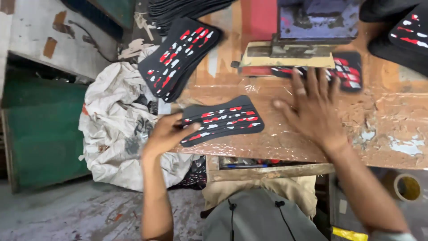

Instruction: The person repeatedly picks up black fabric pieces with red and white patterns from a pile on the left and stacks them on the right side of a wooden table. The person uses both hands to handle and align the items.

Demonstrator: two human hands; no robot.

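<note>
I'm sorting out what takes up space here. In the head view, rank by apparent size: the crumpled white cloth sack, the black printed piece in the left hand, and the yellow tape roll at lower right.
1. Crumpled white cloth sack, clearly largest.
2. Black printed piece with red and white marks, held by the left hand.
3. Yellow tape roll, smallest, though partly cut off.

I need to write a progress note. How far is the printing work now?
Done: a stack of printed black pieces lies at the left. In hand: the left hand grips one printed piece; the right hand reaches toward another piece under the printing screen frame. Remaining count cannot be seen.
</note>
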